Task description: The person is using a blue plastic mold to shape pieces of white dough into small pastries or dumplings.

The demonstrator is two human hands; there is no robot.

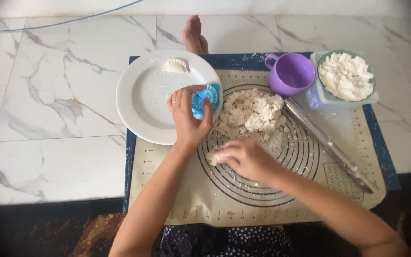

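Note:
My left hand grips a small blue dumpling press at the right edge of a white plate. One folded dumpling lies at the far side of that plate. My right hand rests on the beige baking mat, its fingers closed on a small piece of dough. A heap of torn dough pieces sits just beyond both hands, in the mat's printed circles.
A purple cup and a green-rimmed bowl of white filling stand at the mat's far right. A long metal rolling pin lies diagonally on the right. A bare foot rests on the marble floor beyond the plate.

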